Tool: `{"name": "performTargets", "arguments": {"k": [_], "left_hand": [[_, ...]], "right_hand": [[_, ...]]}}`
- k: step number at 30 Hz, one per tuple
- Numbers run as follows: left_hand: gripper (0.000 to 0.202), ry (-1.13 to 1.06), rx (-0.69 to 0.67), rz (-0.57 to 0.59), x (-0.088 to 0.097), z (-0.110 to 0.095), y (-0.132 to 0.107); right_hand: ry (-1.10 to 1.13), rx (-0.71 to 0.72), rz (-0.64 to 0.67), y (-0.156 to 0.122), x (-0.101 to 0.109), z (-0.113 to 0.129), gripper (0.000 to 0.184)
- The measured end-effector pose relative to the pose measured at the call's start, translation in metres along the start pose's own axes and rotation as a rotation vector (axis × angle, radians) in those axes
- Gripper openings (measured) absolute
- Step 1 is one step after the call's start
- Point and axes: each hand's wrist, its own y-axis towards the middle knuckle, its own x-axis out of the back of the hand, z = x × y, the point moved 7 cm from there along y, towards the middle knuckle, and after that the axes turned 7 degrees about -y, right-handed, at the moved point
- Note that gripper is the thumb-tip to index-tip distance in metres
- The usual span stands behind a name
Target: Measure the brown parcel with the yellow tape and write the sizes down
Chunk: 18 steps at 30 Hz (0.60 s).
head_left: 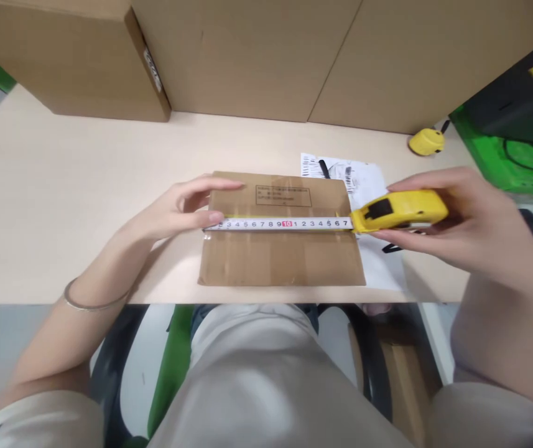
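A small brown cardboard box (281, 261) lies near the table's front edge, with a printed label box on its upper part. The white blade (266, 224) of a tape measure runs straight across it from left to right. My left hand (173, 208) is at the box's left edge, its thumb pressed on the blade's end and its forefinger along the top. My right hand (476, 218) is closed round the yellow tape measure (401, 211), whose mouth sits at the box's right edge, by the figure 7 past the red 10.
Large cardboard boxes (247, 56) stand along the back. A second yellow tape measure (426, 142) lies at the back right. Printed paper (378, 180) lies partly under the box, with a black pen-like object (324, 168) on it. A green crate (504, 155) stands to the right.
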Motion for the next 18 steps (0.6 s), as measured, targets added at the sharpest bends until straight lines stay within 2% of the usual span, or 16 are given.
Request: {"name": "performTargets", "arguments": {"k": [3,6,8,11,13,16,18], "left_hand": [[0.048,-0.02,-0.015,-0.021,0.0,0.0,0.001],[0.049,-0.02,-0.006,-0.024,0.0,0.001,0.001],[0.051,-0.008,0.005,-0.021,0.002,0.001,0.001],[0.056,0.025,0.025,0.007,0.002,0.0,0.0],[0.057,0.045,0.03,0.007,0.002,0.002,-0.001],[0.052,0.0,0.017,-0.005,0.002,0.008,0.003],[0.068,-0.118,0.017,0.019,0.0,0.015,0.008]], "right_hand": [[-0.039,-0.096,-0.024,-0.021,0.008,-0.021,0.055],[-0.052,-0.136,0.011,-0.027,0.008,-0.026,0.053],[-0.072,-0.119,0.027,-0.021,0.012,-0.019,0.052],[-0.066,-0.006,0.04,0.0,0.012,0.006,0.054],[-0.036,0.089,0.085,0.021,-0.002,0.03,0.051],[-0.031,0.223,0.222,0.054,-0.045,0.071,0.042],[-0.066,0.308,0.29,0.071,-0.072,0.096,0.043]]}}
